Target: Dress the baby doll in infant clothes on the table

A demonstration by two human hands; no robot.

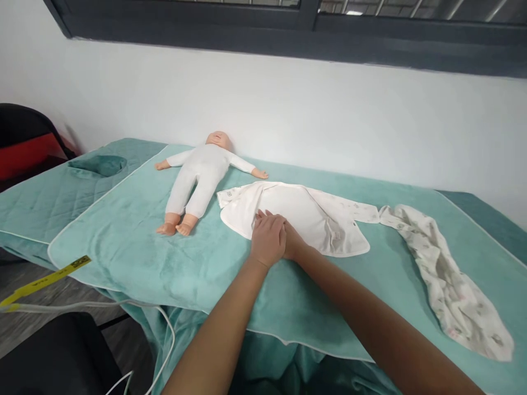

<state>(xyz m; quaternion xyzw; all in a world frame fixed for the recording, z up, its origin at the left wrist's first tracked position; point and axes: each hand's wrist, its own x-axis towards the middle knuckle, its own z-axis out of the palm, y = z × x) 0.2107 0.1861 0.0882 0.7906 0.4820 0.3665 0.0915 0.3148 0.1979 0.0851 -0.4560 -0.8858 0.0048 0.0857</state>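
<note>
"What could go wrong here?"

"Start with the green cover (140, 263), spread beneath the left hand (267, 238) and right hand (292, 241) and hanging loose on their near side. A tug on that overhang could drag everything lying on it."

"And the white garment (292, 206)?"

"Spread out at the fingertips and beyond them. It looks thin, so a careless brush could ruck it. Its sleeve (354, 209) reaches away to the hands' right and seems to touch the patterned clothing (444, 280); pulling either might shift both."

"That patterned piece is bunched, well to their right."

"Yes, a fold could easily end up twisted."

"The doll (206, 164)?"

"On its back, beyond the hands and to their left. One outstretched arm ends just beside the garment's far edge, where cloth could snag."

"And the hands themselves?"

"Left laid over right, no object visible in either. The palms are hidden, so I can't tell whether cloth is pinched beneath; if so, drawing back could crease it."
</note>
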